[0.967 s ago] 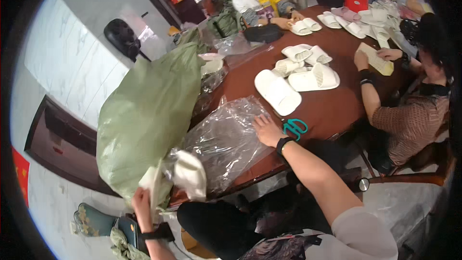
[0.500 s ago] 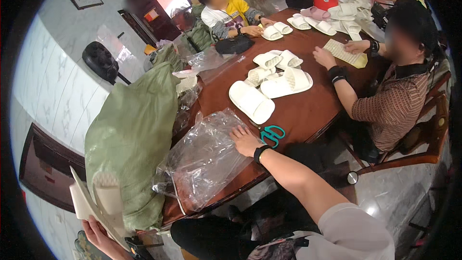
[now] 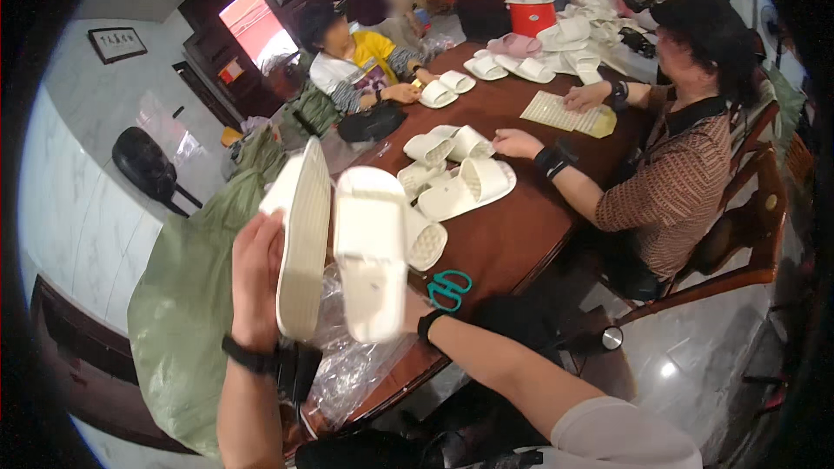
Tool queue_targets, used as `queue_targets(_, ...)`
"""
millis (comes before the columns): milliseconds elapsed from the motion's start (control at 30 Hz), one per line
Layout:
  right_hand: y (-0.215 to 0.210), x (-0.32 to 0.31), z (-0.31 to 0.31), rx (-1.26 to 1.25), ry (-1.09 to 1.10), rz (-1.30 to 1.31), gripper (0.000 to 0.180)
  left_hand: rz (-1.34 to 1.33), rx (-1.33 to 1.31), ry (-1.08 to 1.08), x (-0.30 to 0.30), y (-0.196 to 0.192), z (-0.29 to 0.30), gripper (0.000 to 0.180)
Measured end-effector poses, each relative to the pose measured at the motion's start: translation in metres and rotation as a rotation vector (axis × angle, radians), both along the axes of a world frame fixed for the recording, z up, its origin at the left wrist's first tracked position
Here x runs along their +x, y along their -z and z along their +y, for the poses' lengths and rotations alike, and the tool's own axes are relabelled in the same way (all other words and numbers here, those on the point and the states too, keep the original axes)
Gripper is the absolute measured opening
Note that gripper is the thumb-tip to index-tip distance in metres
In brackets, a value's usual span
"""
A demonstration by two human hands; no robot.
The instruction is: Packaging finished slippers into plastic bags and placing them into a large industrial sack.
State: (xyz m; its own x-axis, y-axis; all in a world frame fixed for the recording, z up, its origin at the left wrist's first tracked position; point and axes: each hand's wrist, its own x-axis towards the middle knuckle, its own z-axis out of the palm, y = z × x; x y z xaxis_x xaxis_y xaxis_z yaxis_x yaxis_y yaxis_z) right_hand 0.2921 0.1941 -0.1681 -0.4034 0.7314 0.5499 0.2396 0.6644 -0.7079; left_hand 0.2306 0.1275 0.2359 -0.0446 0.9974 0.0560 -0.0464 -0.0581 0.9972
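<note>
Pinching a ribbed cream slipper [image 3: 306,243] in the left hand [image 3: 254,265]
Tilted edge-on, beside a paler, round-ended second slipper [image 3: 371,230]; cannot tell the grip of the mostly hidden right hand [image 3: 418,311]

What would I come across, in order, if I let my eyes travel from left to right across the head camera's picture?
A framed wall piece, the person's left grip, a held-up white slipper seen face-on, teal scissors, a red bucket, a wooden chair.
</note>
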Motion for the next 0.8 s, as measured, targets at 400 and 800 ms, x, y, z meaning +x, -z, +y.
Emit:
queue_targets(400,-0.070,-0.004,-0.029,0.054,0.094,-0.529,0.039,1.501,0.650,-0.057,-0.075,0.129,-0.048,0.026)
queue_targets(800,-0.114,0.009,-0.042,-0.081,0.170,-0.293,0.016,1.400,0.103,-0.198,-0.216,0.274,-0.131,0.073)
